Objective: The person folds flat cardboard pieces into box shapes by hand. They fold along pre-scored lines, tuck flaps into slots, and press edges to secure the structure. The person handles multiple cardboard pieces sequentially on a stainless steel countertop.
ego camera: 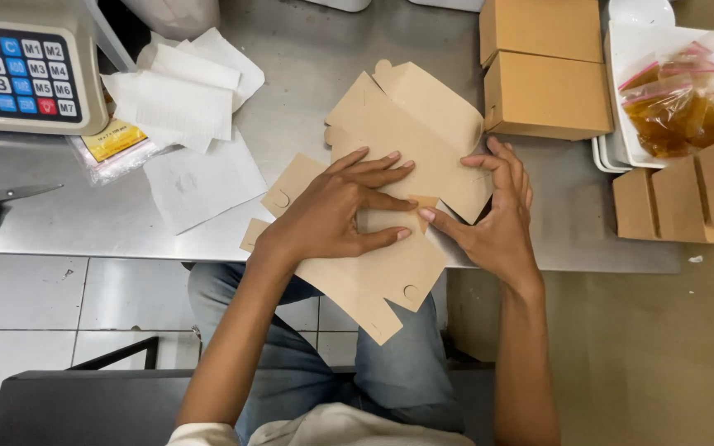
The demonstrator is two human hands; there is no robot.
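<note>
A flat, unfolded brown cardboard box blank (pixel 390 157) lies at the front edge of the grey steel table (pixel 307 74), and its lower flaps hang over the edge above the person's lap. The left hand (pixel 332 215) lies flat on the middle of the blank with the fingers spread and stretched, pressing it down and gripping nothing. The right hand (pixel 497 215) is at the right side of the blank; its fingers curl over the raised flap there and the thumb touches the card just beside the left fingertips, so it holds this flap loosely.

Just behind the blank, to the right, two closed brown cardboard boxes (pixel 543 66) stand one next to the other, near the right hand. Further right is a white plastic tray (pixel 621 99) with small clear bags of amber liquid (pixel 675 111) in it, and in front of it more folded brown cartons (pixel 679 198) stand in a row. To the left of the blank, several white paper sheets (pixel 179 107) lie in a loose heap, some over a small clear packet with a yellow label (pixel 113 140). At the far left corner is a grey weighing scale with blue and white keys (pixel 18 70), and below it the tips of black scissors (pixel 2 194) are on the table. Nothing lies between the hands and the blank.
</note>
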